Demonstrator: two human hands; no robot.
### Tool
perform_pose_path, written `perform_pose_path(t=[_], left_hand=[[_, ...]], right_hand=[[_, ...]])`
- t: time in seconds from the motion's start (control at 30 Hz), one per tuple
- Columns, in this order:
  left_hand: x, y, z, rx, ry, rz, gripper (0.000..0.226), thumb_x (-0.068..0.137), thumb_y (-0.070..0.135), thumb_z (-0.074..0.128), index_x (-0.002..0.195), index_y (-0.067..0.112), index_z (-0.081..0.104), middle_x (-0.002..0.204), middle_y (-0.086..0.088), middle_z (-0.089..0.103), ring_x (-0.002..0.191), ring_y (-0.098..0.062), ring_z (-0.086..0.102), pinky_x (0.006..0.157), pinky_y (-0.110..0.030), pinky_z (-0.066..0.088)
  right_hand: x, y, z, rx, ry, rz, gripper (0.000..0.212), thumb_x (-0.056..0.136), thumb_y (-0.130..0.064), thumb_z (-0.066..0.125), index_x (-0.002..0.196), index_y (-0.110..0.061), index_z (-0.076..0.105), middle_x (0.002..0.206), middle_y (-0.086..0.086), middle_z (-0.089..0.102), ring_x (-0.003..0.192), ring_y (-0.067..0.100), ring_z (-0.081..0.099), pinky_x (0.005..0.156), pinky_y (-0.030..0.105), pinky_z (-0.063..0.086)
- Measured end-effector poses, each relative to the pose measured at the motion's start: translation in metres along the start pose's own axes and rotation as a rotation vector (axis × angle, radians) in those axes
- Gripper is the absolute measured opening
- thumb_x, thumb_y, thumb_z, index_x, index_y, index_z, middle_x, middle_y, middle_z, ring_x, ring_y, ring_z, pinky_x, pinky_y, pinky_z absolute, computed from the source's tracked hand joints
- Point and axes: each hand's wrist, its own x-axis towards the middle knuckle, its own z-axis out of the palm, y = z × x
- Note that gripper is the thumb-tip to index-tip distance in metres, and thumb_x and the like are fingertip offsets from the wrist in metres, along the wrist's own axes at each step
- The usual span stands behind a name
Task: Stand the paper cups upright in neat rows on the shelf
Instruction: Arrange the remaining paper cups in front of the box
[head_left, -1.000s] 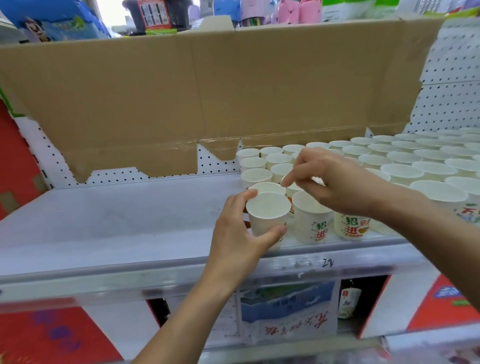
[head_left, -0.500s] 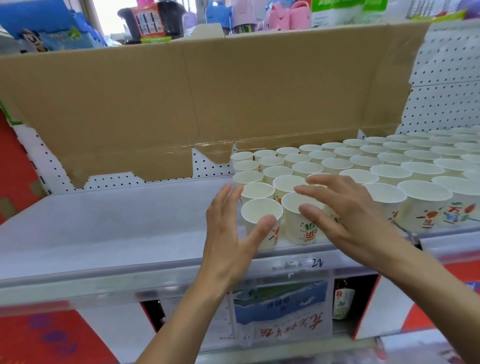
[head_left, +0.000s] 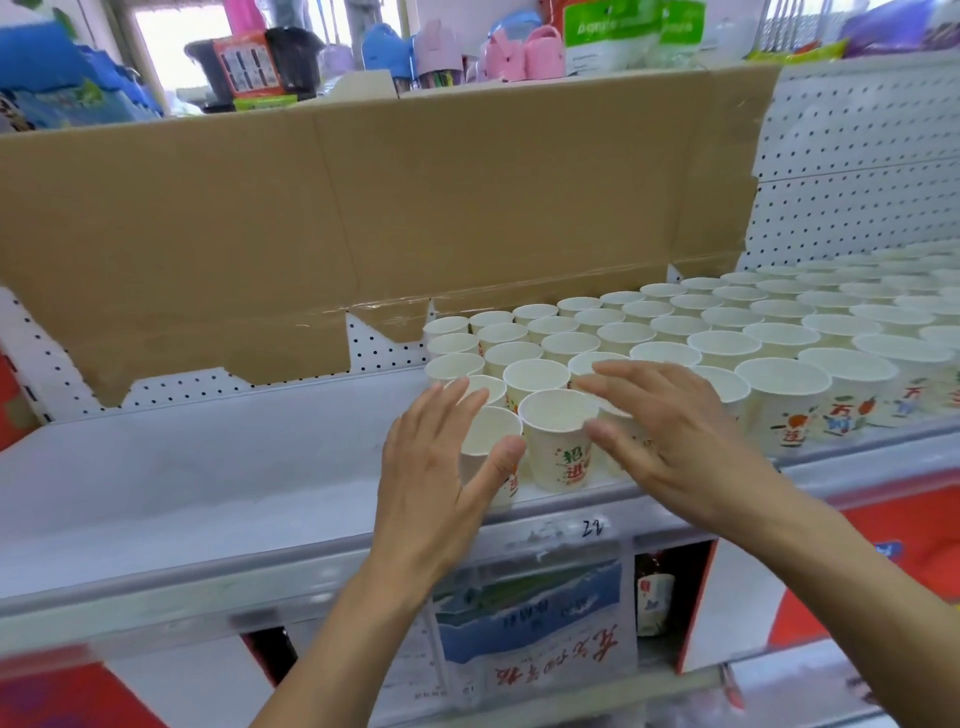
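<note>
Several white paper cups (head_left: 722, 343) with red and green print stand upright in rows on the right half of the white shelf (head_left: 171, 493). My left hand (head_left: 441, 467) is spread, fingers straight, around the front-left cup (head_left: 488, 434), thumb against its front. My right hand (head_left: 670, 431) hovers flat with straight fingers over the front row, just right of a front cup (head_left: 556, 436). Neither hand grips a cup.
A large brown cardboard sheet (head_left: 363, 218) leans against the pegboard back wall (head_left: 857, 171). The left half of the shelf is bare. Below the shelf lip hang a price label and a printed poster (head_left: 530, 618). Goods crowd the top.
My left hand has let go of the front-left cup and spread out. My right hand has uncurled from a pinch and flattened over the front cups. The camera pulled back, showing more rows.
</note>
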Motion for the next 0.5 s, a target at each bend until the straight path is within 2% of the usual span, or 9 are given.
perform_pose_path(t=[0.07, 0.13, 0.2, 0.27, 0.37, 0.5], left_hand=[[-0.004, 0.007, 0.002, 0.041, 0.043, 0.08, 0.07, 0.086, 0.074, 0.025, 0.142, 0.034, 0.041, 0.151, 0.017, 0.032, 0.143, -0.001, 0.014, 0.118, -0.034, 0.01], [-0.005, 0.016, 0.005, 0.095, 0.076, 0.164, 0.065, 0.089, 0.071, 0.029, 0.139, 0.033, 0.046, 0.147, 0.015, 0.04, 0.142, -0.004, 0.021, 0.118, -0.042, 0.013], [-0.001, 0.027, 0.008, 0.127, 0.081, 0.218, 0.059, 0.09, 0.067, 0.033, 0.135, 0.034, 0.048, 0.141, 0.014, 0.048, 0.139, -0.007, 0.026, 0.118, -0.049, 0.014], [0.004, 0.039, 0.012, 0.147, 0.067, 0.251, 0.051, 0.091, 0.063, 0.038, 0.132, 0.036, 0.05, 0.134, 0.014, 0.055, 0.137, -0.008, 0.03, 0.118, -0.049, 0.009], [0.012, 0.056, 0.019, 0.17, 0.034, 0.29, 0.045, 0.091, 0.058, 0.04, 0.127, 0.037, 0.055, 0.125, 0.015, 0.062, 0.135, -0.01, 0.036, 0.118, -0.048, 0.005], [0.02, 0.075, 0.028, 0.193, 0.0, 0.316, 0.043, 0.09, 0.056, 0.04, 0.122, 0.037, 0.06, 0.116, 0.015, 0.067, 0.131, -0.012, 0.042, 0.115, -0.058, 0.012]], right_hand=[[-0.005, 0.016, -0.004, 0.029, 0.112, 0.048, 0.047, 0.09, -0.041, 0.043, 0.132, -0.024, 0.055, 0.133, 0.0, 0.056, 0.124, 0.023, 0.047, 0.103, 0.042, 0.032], [-0.012, 0.036, -0.008, 0.032, 0.198, 0.086, 0.044, 0.087, -0.029, 0.049, 0.129, -0.018, 0.056, 0.127, 0.005, 0.06, 0.118, 0.027, 0.052, 0.097, 0.044, 0.038], [-0.016, 0.057, -0.01, 0.03, 0.222, 0.101, 0.039, 0.088, -0.019, 0.057, 0.127, -0.015, 0.059, 0.123, 0.008, 0.062, 0.115, 0.029, 0.053, 0.094, 0.047, 0.041], [-0.019, 0.074, -0.011, 0.007, 0.202, 0.087, 0.039, 0.085, -0.008, 0.066, 0.123, -0.014, 0.062, 0.119, 0.009, 0.065, 0.113, 0.031, 0.055, 0.093, 0.05, 0.044], [-0.02, 0.089, -0.01, -0.027, 0.179, 0.037, 0.034, 0.081, -0.003, 0.069, 0.112, -0.015, 0.068, 0.107, 0.006, 0.07, 0.103, 0.032, 0.06, 0.089, 0.051, 0.047], [-0.021, 0.098, -0.011, -0.074, 0.197, -0.012, 0.023, 0.083, -0.005, 0.069, 0.101, -0.018, 0.073, 0.092, 0.001, 0.072, 0.09, 0.029, 0.063, 0.082, 0.041, 0.04]])
